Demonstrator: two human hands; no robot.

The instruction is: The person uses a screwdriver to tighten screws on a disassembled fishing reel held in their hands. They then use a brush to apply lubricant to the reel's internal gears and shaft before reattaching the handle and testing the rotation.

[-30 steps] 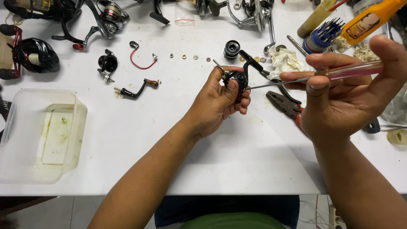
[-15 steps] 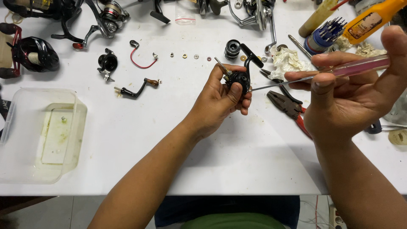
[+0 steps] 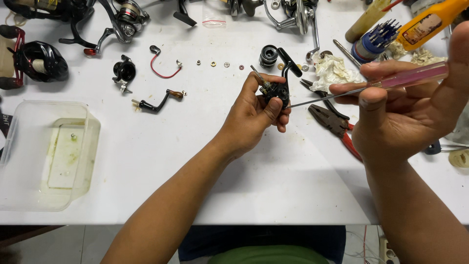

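Note:
My left hand [image 3: 254, 112] grips a small black fishing reel body [image 3: 280, 84] above the white table [image 3: 273, 190], its stem pointing up and away. My right hand [image 3: 405, 112] pinches a screwdriver with a clear pink handle [image 3: 413, 77]. The thin metal shaft runs left and its tip sits right beside the reel body, near my left thumb. Whether the tip touches the reel is hard to tell.
Red-handled pliers [image 3: 337, 127] lie under the screwdriver shaft. A black crank handle [image 3: 155, 101], a red wire bail [image 3: 161, 63], small washers [image 3: 220, 64] and a black spool [image 3: 267, 55] lie behind. A clear plastic tub [image 3: 46, 156] with yellowish liquid stands at the left. More reels line the far edge.
Both hands have lifted slightly toward the far side. The screwdriver tip has stayed close to the reel body while my right hand tilted its handle upward.

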